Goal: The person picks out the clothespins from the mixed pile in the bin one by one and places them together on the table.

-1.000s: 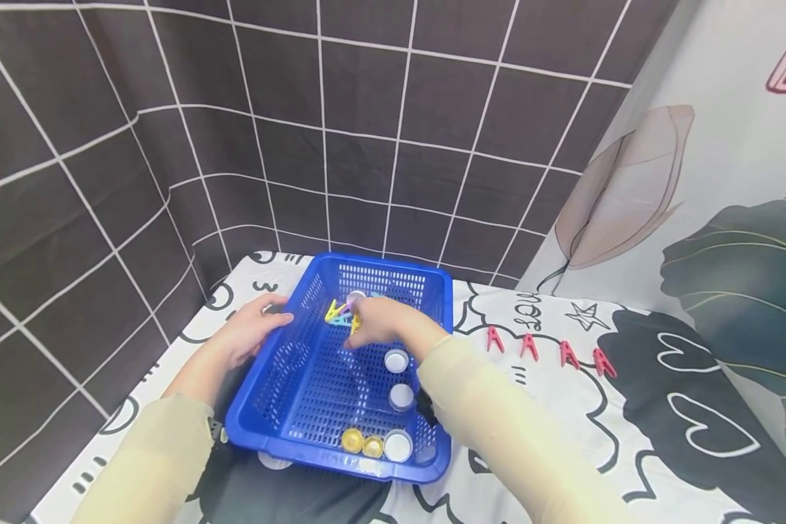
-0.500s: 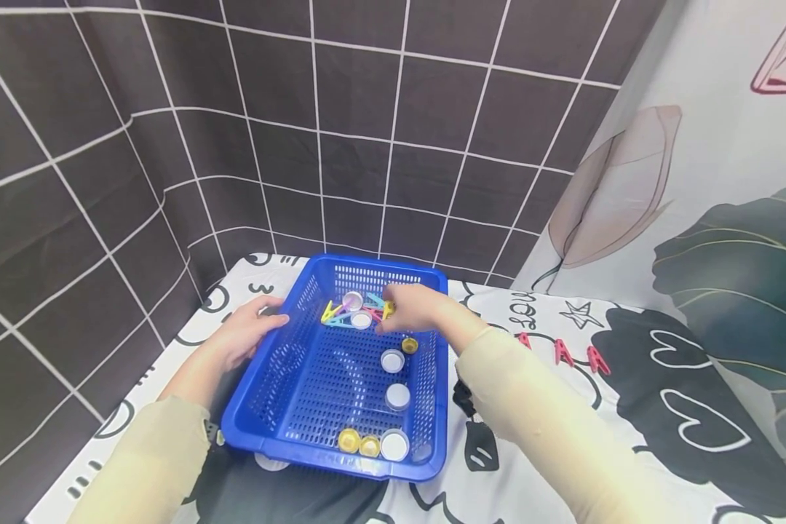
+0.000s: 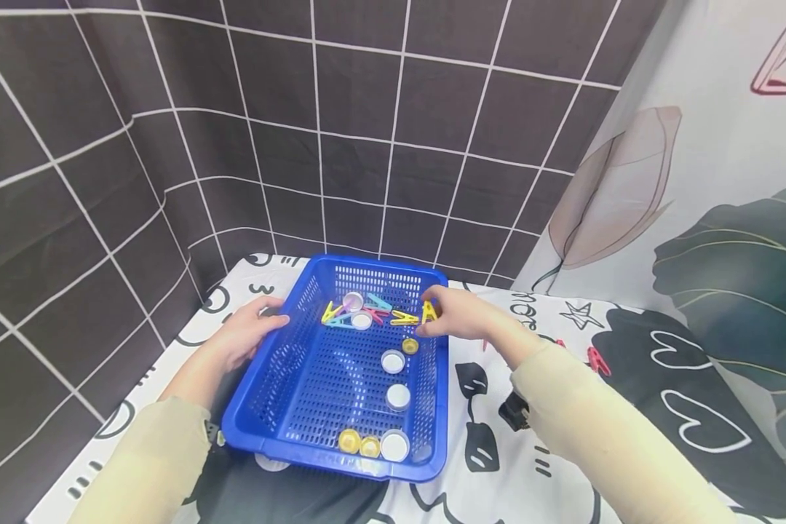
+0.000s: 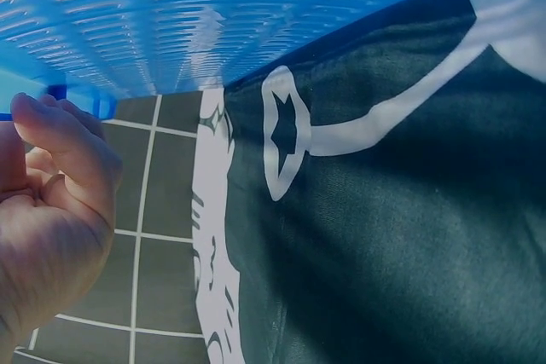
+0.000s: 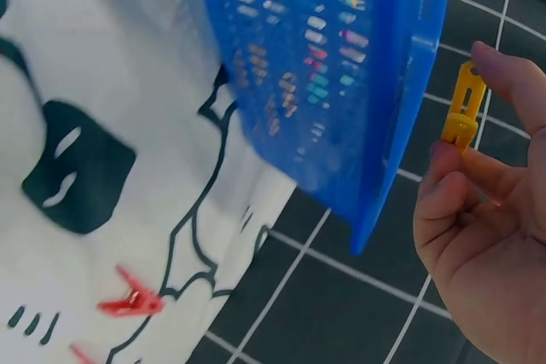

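Observation:
My right hand (image 3: 461,314) pinches a yellow clothespin (image 3: 429,312) between thumb and fingertips, above the right rim of a blue plastic basket (image 3: 332,466). The right wrist view shows the same yellow clothespin (image 5: 465,108) held outside the basket wall. On the basket's left rim my left hand (image 3: 250,331) keeps its grip; in the left wrist view its fingers (image 4: 72,147) are curled at the rim. Inside the basket lie another yellow clothespin (image 3: 404,318), a small mixed heap with a yellow clothespin (image 3: 330,313) and a blue clothespin (image 3: 378,302), and several round caps.
White caps such as this white cap (image 3: 394,445) and yellow caps such as this yellow cap (image 3: 349,441) line the basket's right and front. Red clothespins, one a red clothespin (image 3: 597,361), lie on the patterned cloth at right. Dark tiled fabric (image 3: 367,160) stands behind.
My right hand has moved right, from over the heap to the basket's right rim, carrying the yellow clothespin. Caps and clothespins it had covered now show. The left hand stays on the rim.

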`<state>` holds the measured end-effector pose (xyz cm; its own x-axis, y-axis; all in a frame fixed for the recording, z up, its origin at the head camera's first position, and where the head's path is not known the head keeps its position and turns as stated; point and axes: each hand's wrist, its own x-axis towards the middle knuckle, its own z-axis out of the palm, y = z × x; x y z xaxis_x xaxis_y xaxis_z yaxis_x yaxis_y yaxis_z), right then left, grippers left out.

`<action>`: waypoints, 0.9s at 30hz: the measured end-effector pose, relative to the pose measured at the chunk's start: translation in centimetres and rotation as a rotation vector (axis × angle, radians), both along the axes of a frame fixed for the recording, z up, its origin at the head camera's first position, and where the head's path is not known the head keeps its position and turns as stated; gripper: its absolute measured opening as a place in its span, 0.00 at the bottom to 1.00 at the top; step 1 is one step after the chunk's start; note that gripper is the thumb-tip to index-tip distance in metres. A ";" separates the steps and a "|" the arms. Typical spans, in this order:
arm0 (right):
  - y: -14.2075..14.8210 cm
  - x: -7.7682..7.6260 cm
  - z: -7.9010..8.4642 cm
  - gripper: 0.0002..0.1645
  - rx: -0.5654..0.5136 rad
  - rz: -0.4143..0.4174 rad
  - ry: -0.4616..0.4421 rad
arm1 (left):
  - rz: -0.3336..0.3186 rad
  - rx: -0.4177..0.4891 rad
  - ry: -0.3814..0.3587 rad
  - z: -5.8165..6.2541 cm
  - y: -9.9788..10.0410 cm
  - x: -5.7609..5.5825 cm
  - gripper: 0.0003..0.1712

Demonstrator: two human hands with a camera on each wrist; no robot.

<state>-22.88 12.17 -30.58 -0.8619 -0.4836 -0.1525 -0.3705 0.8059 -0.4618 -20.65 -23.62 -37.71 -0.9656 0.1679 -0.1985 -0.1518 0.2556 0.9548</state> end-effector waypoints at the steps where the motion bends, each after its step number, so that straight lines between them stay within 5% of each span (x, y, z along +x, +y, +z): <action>1: 0.4 0.1 0.0 0.40 -0.011 -0.008 0.004 | 0.000 -0.002 0.000 0.0 0.0 0.0 0.33; 17: 7.2 0.2 -1.4 0.39 -0.081 -0.089 0.038 | 0.000 0.014 -0.014 0.1 0.1 0.1 0.32; 23: 8.7 0.6 -2.8 0.42 -0.084 -0.120 -0.020 | 0.005 0.019 -0.017 0.0 0.1 0.0 0.32; 27: 9.6 0.7 -4.0 0.41 -0.075 -0.115 0.017 | 0.008 0.012 -0.019 0.0 0.0 0.0 0.33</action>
